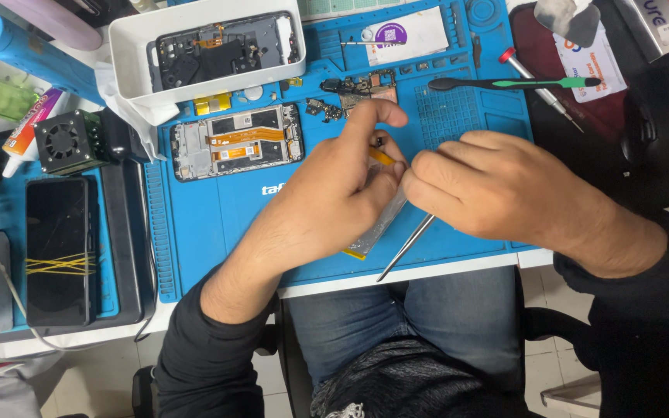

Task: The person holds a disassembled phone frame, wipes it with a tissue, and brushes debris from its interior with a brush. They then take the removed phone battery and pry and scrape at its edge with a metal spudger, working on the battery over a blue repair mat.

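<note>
Gripping a silvery part [381, 224] – both hands, left hand [334, 193], right hand [497, 186] – near mat edge [427, 267].

Blue mat [218, 224]; white tray [129, 58]; black phone [56, 248], yellow bands [60, 263]; green-tipped spudger [512, 82].

The desk [396, 276] carries a blue repair mat [218, 224] running to its near edge. On the mat lie an opened phone frame [238, 142], small circuit boards [354, 87], a paper slip [408, 35] near the far edge, and a black spudger with a green band [512, 82]. Toward the left edge lie a white tray [129, 58], a small black fan [67, 141], and a dark phone bound with yellow rubber bands [57, 251].
</note>
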